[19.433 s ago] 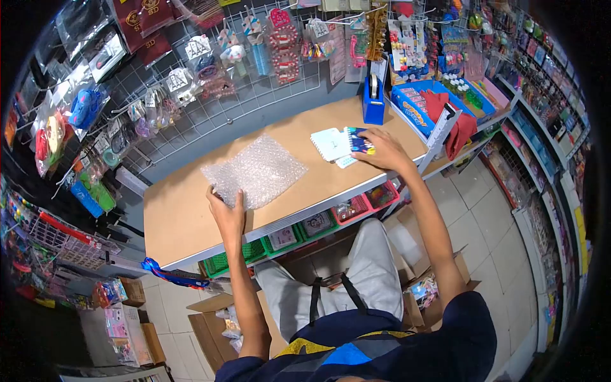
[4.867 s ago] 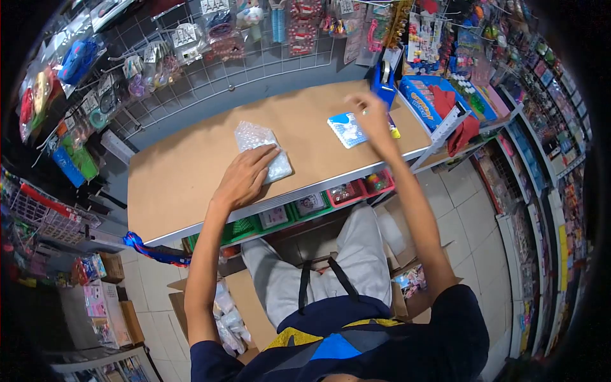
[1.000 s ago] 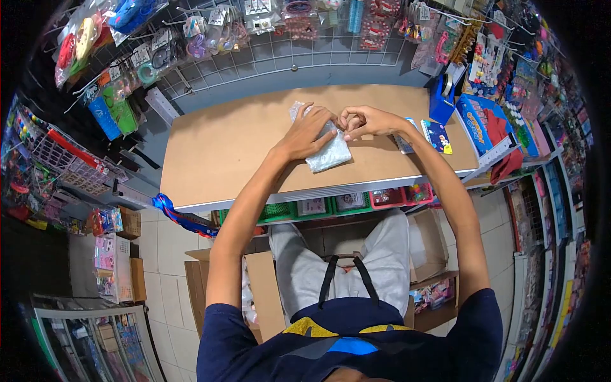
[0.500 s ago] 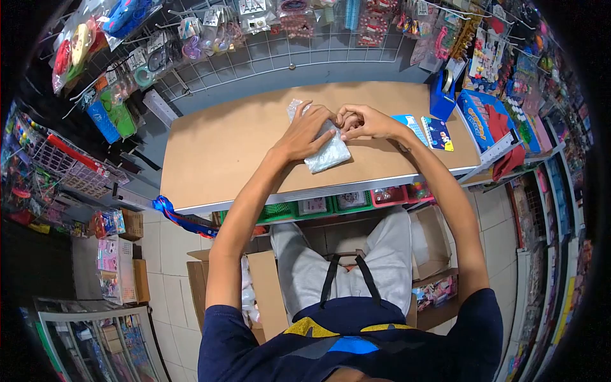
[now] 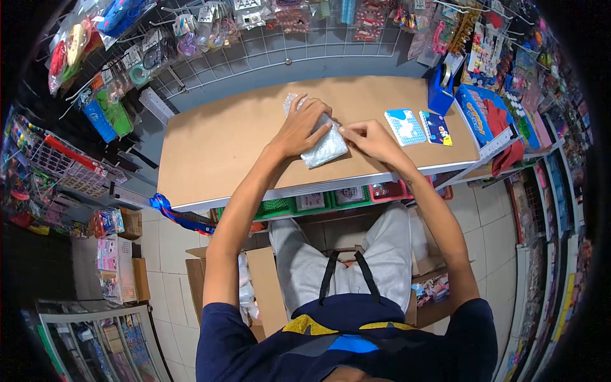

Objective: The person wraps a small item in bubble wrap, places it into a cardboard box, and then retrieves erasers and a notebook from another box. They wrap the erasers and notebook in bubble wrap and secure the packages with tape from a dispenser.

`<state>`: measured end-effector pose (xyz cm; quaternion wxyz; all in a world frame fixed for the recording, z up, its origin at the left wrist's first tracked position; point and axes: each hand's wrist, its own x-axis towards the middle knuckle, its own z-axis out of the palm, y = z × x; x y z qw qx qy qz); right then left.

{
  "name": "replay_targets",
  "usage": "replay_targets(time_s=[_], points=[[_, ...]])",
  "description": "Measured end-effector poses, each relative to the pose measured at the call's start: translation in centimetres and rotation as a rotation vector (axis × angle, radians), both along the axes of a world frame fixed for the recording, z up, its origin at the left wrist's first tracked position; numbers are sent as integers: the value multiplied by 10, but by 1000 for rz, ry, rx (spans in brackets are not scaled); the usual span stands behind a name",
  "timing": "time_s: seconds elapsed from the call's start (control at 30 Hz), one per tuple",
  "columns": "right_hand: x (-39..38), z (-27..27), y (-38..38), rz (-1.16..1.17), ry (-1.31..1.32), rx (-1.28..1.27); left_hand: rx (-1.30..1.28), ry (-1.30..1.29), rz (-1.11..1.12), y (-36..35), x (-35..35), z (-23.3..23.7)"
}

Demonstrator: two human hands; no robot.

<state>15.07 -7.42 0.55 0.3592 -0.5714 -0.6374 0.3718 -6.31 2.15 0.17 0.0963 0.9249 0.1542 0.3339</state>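
Writing first. Blue display box (image 5: 474, 111) at the table's right end: large pale lettering on its side, too angled and small to read surely. Hanging packets (image 5: 247, 16) on the wall grid have white cards with dark print, also too small to read. Light-blue notebook (image 5: 405, 127) and dark-blue notebook (image 5: 436, 128) lie side by side on the table (image 5: 216, 143), covers patterned, no words legible.

Containers: display box has white-capped bottles (image 5: 513, 105), a red cloth (image 5: 500, 124) draped at its side. Under the tabletop, green baskets (image 5: 299, 211) with printed packs, red basket (image 5: 387, 198) with small wrapped goods. On the floor, left carton (image 5: 267, 280) open, pale plastic-wrapped items inside; right carton has colourful packets (image 5: 433, 290).

Bubble-wrapped packet (image 5: 326, 149): flat on the table near its front edge, left of the notebooks. Left hand (image 5: 303, 128) lies over it, fingers bent, holding it down. Right hand (image 5: 374, 141) narrow, thumb and forefinger together at the packet's right edge; cannot tell whether they pinch anything. Blue tape dispenser (image 5: 440, 95) stands behind the notebooks.
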Motion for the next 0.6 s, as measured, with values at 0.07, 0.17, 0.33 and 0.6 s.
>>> replay_targets(time_s=[0.07, 0.17, 0.33, 0.6], points=[[-14, -2, 1, 31, 122, -36, 2, -11, 3, -1, 0, 2], [-19, 12, -3, 53, 251, -132, 1, -4, 4, -2, -3, 4], [-7, 12, -3, 83, 347, -244, -1, -84, 48, -5, -1, 9], [1, 36, -39, -82, 588, -100, -714, -768, 290, -52, -18, 16]])
